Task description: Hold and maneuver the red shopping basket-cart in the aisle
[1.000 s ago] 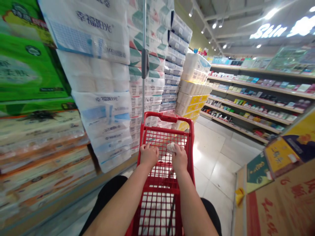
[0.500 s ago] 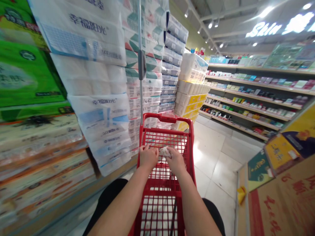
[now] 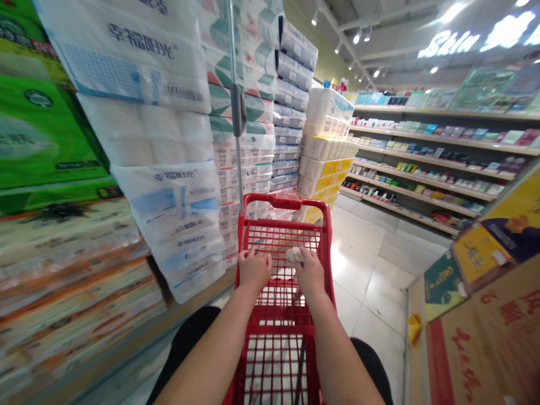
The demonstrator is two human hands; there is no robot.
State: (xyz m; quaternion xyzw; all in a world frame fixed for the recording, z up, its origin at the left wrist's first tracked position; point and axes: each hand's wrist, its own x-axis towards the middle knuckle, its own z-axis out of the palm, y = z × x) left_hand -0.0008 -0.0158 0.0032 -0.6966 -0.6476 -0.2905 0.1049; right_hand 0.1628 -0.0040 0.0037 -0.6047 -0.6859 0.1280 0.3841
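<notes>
Starting on the left, paper packs (image 3: 164, 138) are piled super high. The left hand (image 3: 255, 270) is half-curled over the red cart (image 3: 327, 230), can't tell if anything's gripped. Above the mesh, a crumpled white wad (image 3: 294, 256) is pinched by the right hand (image 3: 311, 273). Boxes (image 3: 476, 337) are stacked far right.

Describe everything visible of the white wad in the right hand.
The white wad is small, crumpled and soft-looking; cloth or paper, I cannot tell. The right hand grips it with its fingers, partly hiding it, and the rest sticks out toward the left hand, which does not touch it. Behind it is the red lattice basket; whether they touch is unclear.
</notes>
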